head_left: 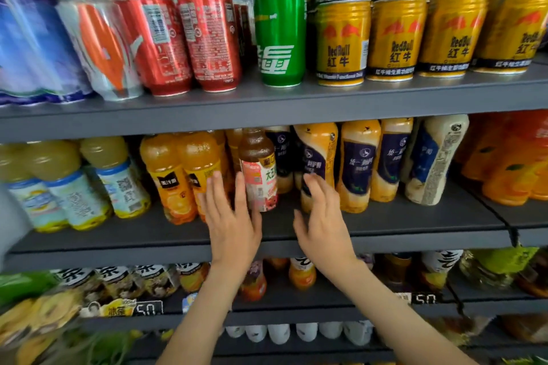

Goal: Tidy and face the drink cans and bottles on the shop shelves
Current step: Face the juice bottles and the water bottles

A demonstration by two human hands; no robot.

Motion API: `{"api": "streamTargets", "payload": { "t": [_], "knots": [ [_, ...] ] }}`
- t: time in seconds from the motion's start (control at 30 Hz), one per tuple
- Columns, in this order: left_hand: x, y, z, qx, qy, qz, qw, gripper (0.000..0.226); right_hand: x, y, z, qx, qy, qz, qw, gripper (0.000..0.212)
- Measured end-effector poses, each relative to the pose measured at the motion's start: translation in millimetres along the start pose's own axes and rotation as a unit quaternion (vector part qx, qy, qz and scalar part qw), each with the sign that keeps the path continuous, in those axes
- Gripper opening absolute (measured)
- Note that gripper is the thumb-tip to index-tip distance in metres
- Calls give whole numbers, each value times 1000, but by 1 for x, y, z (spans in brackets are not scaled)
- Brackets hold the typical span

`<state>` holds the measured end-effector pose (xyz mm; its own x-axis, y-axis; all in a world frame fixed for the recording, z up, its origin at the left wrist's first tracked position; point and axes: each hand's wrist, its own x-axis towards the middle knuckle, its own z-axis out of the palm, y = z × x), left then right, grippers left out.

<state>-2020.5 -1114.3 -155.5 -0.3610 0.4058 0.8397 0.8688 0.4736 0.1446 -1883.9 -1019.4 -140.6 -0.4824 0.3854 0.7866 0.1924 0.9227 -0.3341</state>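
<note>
I'm working the middle shelf (267,234), below the row of cans (397,38). A brown tea bottle (258,169) stands upright there between the orange juice bottles (178,178) and the milk tea bottles (358,166), its label seemingly turned partly aside. My left hand (231,216) and right hand (321,222) flank it, fingers (240,190) straight and released, grasping nothing. Next, I judge, I must close on it and turn it forward.

Price tag reading 50 (149,309) low left; second 50 tag (425,299) low right. Yellow printed label (108,308) just beside the left tag. Blurred yellow-and-green packs (38,317) bottom left, kind unclear. Pale grey blur (12,216) at left edge.
</note>
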Motion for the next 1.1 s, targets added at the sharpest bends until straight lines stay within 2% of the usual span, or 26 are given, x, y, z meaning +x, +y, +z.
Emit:
{"api": "streamTargets", "payload": {
  "t": [0.2,0.37,0.43,0.5,0.57,0.63,0.77,0.8,0.87,0.97,1.1],
  "knots": [
    [-7,-58,-27,35,1,-27,999,79,8,-60,55,28,-42,-27,998,68],
    [-6,-93,-38,47,-36,-27,998,86,29,-106,93,103,-49,52,992,74],
    [-5,-102,-38,51,-60,-29,996,86,36,-114,102,89,-19,64,994,72],
    [-5,-108,-38,55,-81,-20,995,89,39,-113,104,39,45,81,995,66],
    [-4,-109,-38,51,-86,-4,995,88,40,-105,98,8,114,142,983,65],
    [-3,-105,-40,38,-85,12,996,85,43,-95,92,-5,141,195,970,73],
    [-3,-85,-42,15,-95,45,994,90,53,-75,93,82,38,270,959,103],
    [-3,-81,-43,8,-94,49,994,91,56,-71,93,105,23,295,949,102],
    [-2,-73,-46,-2,-90,51,995,90,58,-65,90,93,3,321,942,88],
    [-3,-63,-54,-17,-80,54,995,95,48,-65,77,77,7,294,953,76],
    [-2,-39,-70,-45,-53,72,995,94,15,-76,41,147,16,241,959,75]
  ]
}}
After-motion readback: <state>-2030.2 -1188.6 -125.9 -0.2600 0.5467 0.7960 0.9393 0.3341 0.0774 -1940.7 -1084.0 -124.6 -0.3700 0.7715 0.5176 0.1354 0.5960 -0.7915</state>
